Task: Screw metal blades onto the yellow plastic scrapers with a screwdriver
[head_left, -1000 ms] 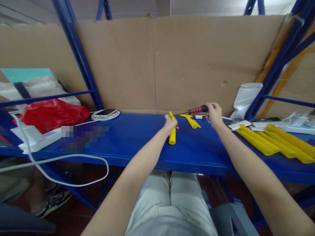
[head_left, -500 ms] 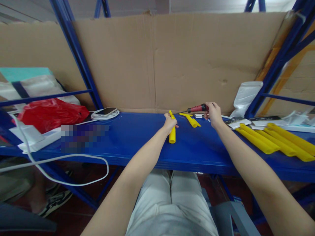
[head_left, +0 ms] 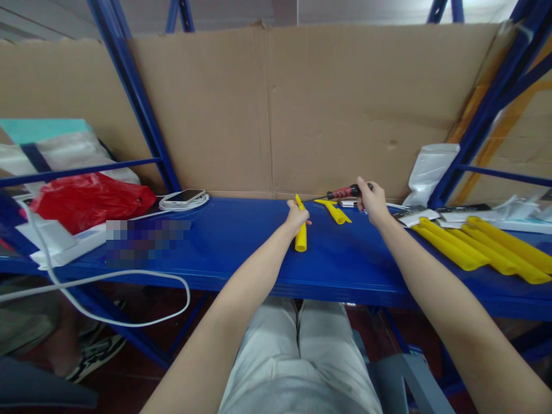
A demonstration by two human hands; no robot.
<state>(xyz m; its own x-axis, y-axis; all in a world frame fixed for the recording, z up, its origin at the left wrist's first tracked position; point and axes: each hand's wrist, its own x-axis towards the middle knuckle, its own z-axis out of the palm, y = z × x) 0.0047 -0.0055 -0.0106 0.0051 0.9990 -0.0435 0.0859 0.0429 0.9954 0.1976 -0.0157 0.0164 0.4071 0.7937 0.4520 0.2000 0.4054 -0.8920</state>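
My left hand (head_left: 297,217) is wrapped round a yellow plastic tube-shaped piece (head_left: 301,238), its open round end toward me on the blue shelf. My right hand (head_left: 371,201) grips the end of a screwdriver (head_left: 342,192) with a red and black handle. The screwdriver lies nearly level, its thin shaft pointing left to the upper part of the yellow piece. Whether the tip touches it is hidden near my left fingers. A second yellow piece with a forked, pointed shape (head_left: 337,214) lies just behind, between the hands.
Several yellow tube pieces (head_left: 478,247) lie in a row at the right, by flat packets and a white pouch (head_left: 431,172). A phone (head_left: 186,196) rests on a coiled white cable at the left, near a red bag (head_left: 92,198). Cardboard (head_left: 207,115) stands behind.
The fingers of my right hand have shifted on the screwdriver handle, with one finger now raised. The screwdriver has moved very slightly left; my left hand and the yellow piece stay nearly still.
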